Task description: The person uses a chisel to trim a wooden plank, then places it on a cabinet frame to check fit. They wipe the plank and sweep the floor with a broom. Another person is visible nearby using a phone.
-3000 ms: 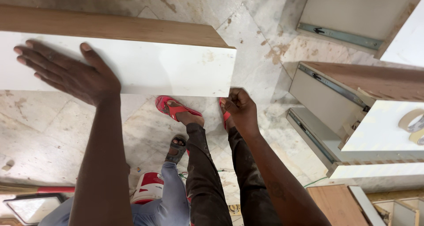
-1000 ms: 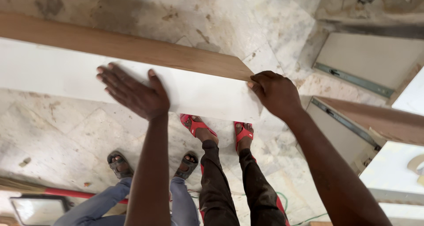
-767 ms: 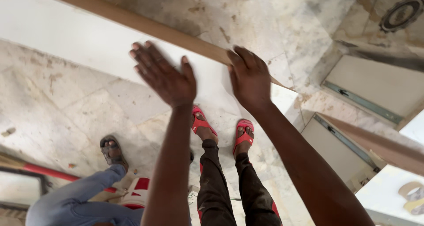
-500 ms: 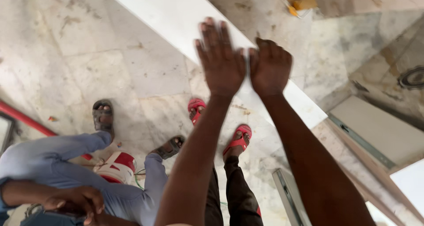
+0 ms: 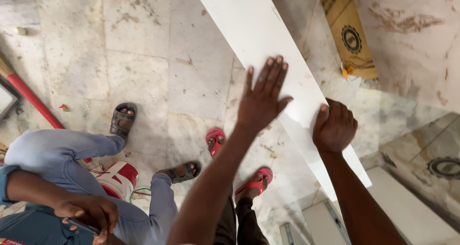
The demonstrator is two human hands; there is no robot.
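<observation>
Hands on a white panel: I see my left hand pressed flat, fingers spread; my right hand curls over its edge, above the marble floor.

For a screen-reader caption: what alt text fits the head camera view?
Seen from above, a person's left hand lies flat on a long white board while the right hand grips its edge, above red sandals on a marble floor. Another person in jeans sits alongside.
</observation>
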